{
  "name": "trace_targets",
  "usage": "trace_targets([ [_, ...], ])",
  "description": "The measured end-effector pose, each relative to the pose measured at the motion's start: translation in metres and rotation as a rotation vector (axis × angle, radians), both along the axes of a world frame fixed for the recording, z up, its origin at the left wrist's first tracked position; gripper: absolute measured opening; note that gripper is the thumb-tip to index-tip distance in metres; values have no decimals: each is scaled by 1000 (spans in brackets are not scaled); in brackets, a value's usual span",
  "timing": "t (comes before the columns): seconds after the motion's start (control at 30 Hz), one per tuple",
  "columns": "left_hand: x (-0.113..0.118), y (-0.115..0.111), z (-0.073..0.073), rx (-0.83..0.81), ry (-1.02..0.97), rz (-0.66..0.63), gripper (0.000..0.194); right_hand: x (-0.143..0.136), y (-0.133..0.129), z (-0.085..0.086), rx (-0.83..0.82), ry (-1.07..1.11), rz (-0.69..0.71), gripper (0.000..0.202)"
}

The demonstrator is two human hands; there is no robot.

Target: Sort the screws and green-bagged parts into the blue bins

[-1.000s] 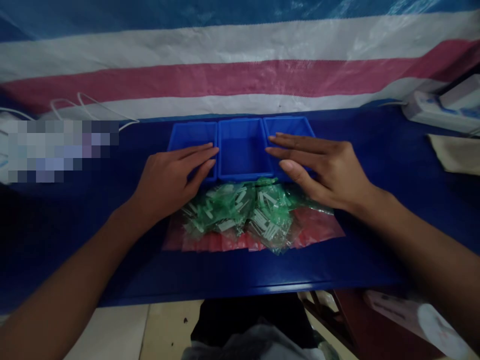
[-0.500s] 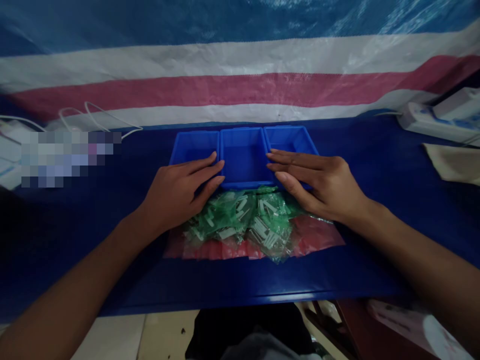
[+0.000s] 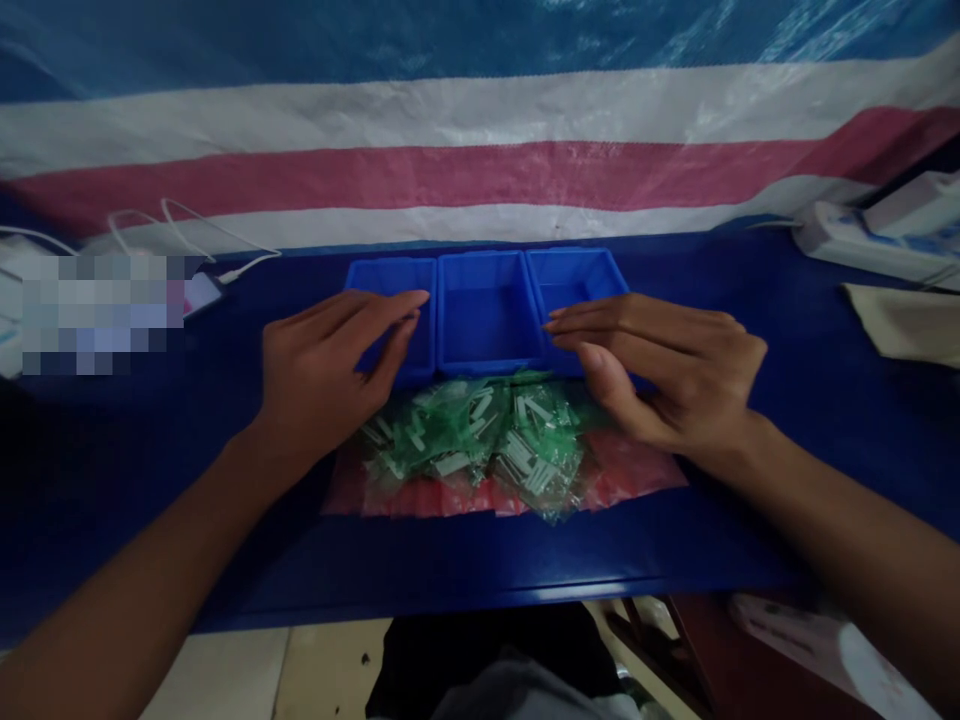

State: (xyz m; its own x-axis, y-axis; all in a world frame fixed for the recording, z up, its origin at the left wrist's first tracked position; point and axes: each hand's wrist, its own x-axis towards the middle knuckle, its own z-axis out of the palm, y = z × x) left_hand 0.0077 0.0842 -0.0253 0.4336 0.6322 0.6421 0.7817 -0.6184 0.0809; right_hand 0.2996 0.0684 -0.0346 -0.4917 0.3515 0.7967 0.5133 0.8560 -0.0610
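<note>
Three blue plastic bins stand side by side on the blue table. Over the left bin [image 3: 394, 268] is my left hand [image 3: 322, 365], its thumb and fingers apart with nothing between them. My right hand [image 3: 667, 375] hovers over the front of the right bin [image 3: 577, 270], fingers stretched out and thumb spread, holding nothing. Between the hands sits the middle bin [image 3: 487, 310], with nothing visible inside. Right in front of the bins lie several clear and green plastic bags [image 3: 465, 425] of small white strip-like pieces, on top of red plastic bags [image 3: 637, 470].
A white power strip [image 3: 862, 240] stands at the far right, with a beige sheet [image 3: 900, 325] in front of it. White cables [image 3: 217, 235] and a blurred-out item lie at the left. A striped tarp [image 3: 480, 120] hangs behind the table [image 3: 480, 565].
Both hands have lifted off the bins and drawn apart, my left hand leftward and my right hand rightward. The bins and bags keep their places.
</note>
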Motion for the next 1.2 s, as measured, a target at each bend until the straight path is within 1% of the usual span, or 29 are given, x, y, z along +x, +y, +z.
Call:
trace_targets([
  [0.07,0,-3,2,30,-27,21,22,-2,-2,1,3,-9,22,22],
  [0.17,1,-6,4,71,-50,9,18,-3,-5,2,1,-29,30,24],
  [0.33,2,-4,4,195,-46,-99,18,-3,-6,1,45,-48,54,15],
  [0.43,3,-3,3,223,-41,-141,20,-4,-6,0,51,-56,66,14],
  [0.67,6,-7,4,178,-52,-135,22,-3,-5,0,66,-26,82,14],
  [0.87,8,-9,4,178,-23,-139,23,-4,-7,2,25,-32,66,15],
  [0.97,9,-9,4,164,-14,-139,23,-5,-7,1,-2,-66,78,13],
  [1.1,9,-10,4,174,11,-134,23,-7,-6,-3,10,-105,100,15],
  [1.2,10,-11,4,164,0,-142,24,-7,-5,-4,9,-116,114,11],
])
